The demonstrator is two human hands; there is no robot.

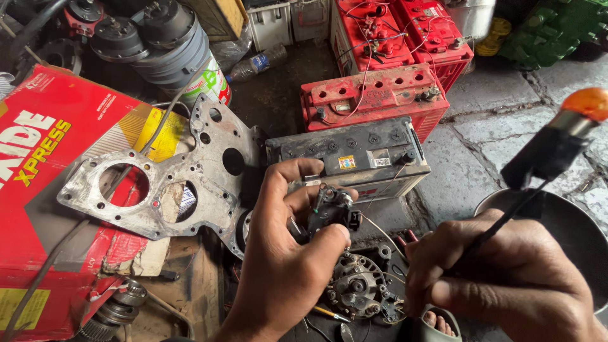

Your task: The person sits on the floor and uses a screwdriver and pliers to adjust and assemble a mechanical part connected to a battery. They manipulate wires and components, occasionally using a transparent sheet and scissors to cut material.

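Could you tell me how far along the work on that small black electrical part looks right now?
Done: the small black part is off and lifted clear of the opened alternator body lying below. In hand: the left hand pinches that part, while the right hand holds a wired test lamp with an orange bulb, which looks unlit. Left: the alternator body lies open, nothing refitted.

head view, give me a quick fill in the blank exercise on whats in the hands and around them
1. The left hand holds a small ____ electrical part.
2. The right hand holds a black wire leading up to a bulb coloured ____.
3. The grey battery sits in front of a ____ battery.
4. The metal plate lies on a red ____.

Missing words: black; orange; red; box
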